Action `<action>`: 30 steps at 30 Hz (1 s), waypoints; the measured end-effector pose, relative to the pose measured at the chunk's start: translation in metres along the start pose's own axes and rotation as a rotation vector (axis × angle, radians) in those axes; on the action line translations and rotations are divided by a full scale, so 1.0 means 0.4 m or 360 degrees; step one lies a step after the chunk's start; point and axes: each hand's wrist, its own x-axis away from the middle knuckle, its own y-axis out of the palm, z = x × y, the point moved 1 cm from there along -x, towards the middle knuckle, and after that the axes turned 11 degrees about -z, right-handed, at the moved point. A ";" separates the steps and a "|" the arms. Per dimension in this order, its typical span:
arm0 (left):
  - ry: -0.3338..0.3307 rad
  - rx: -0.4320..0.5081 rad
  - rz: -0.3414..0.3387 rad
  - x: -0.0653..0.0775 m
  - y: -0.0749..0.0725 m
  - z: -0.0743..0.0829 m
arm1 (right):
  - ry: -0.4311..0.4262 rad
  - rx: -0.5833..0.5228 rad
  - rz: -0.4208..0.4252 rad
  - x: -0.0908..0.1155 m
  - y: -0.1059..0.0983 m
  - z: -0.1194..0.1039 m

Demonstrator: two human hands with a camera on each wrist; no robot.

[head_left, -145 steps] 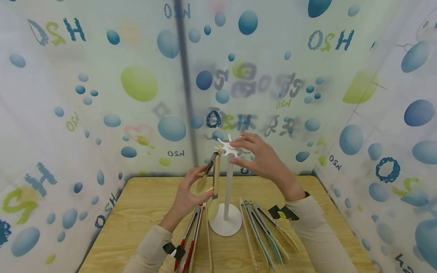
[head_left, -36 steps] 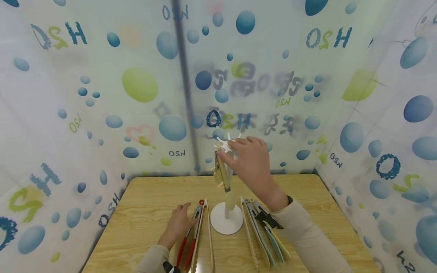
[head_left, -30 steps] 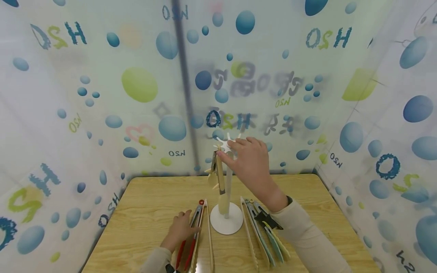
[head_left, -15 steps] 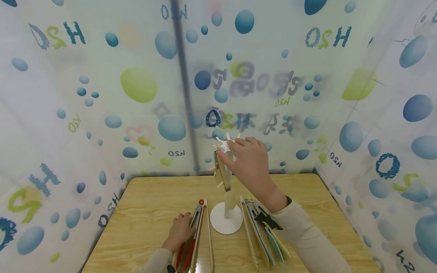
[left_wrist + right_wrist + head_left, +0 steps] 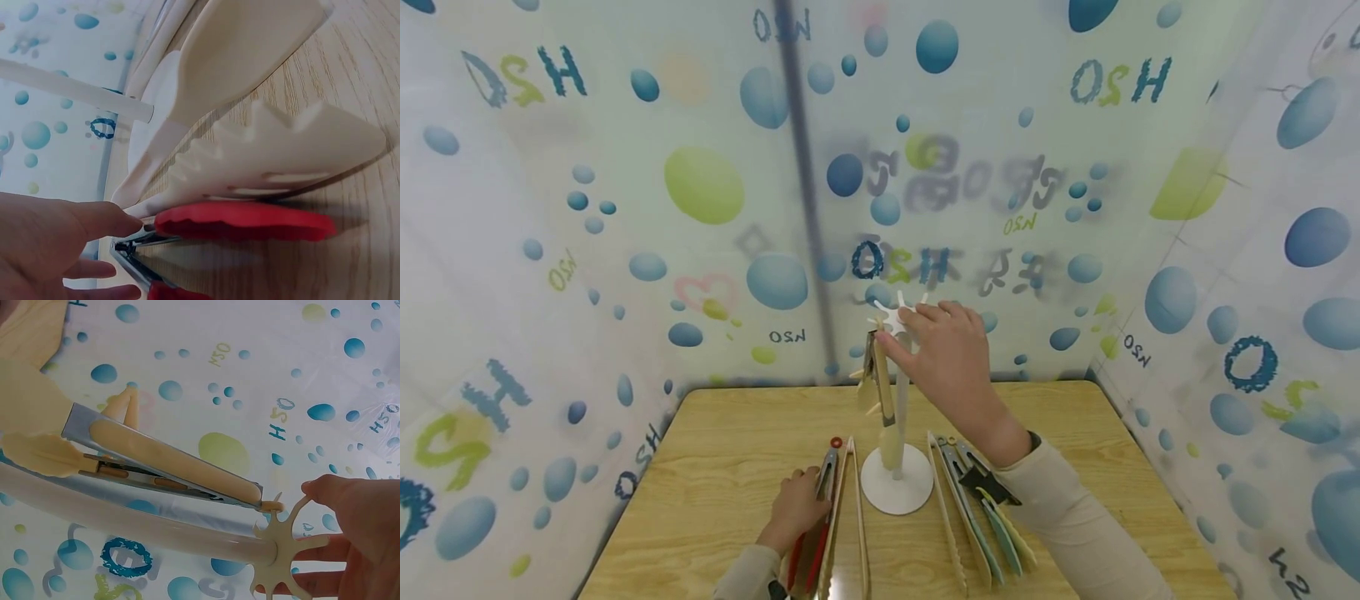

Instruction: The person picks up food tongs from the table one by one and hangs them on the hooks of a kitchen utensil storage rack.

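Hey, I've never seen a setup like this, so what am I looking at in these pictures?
There's no robot here, just a person's bare left hand and right hand at work. The wide pictures come from a camera on the person's head; the close-ups come from a camera on each wrist. On the wooden table is a white stand with a spoked top, and several other tongs lie on both sides of it. Pale yellow tongs hang from the top. The right hand holds that top. The left hand is at the red-tipped tongs; whether it grips them is hard to tell.
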 end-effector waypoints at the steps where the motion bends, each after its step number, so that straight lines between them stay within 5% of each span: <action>1: -0.0012 0.0003 0.0002 0.000 -0.001 0.001 | -0.0002 -0.0002 0.0000 0.000 0.001 0.001; 30: -0.0101 -0.0147 0.0097 -0.013 0.012 0.026 | -0.0037 0.0002 0.0070 0.000 0.008 0.003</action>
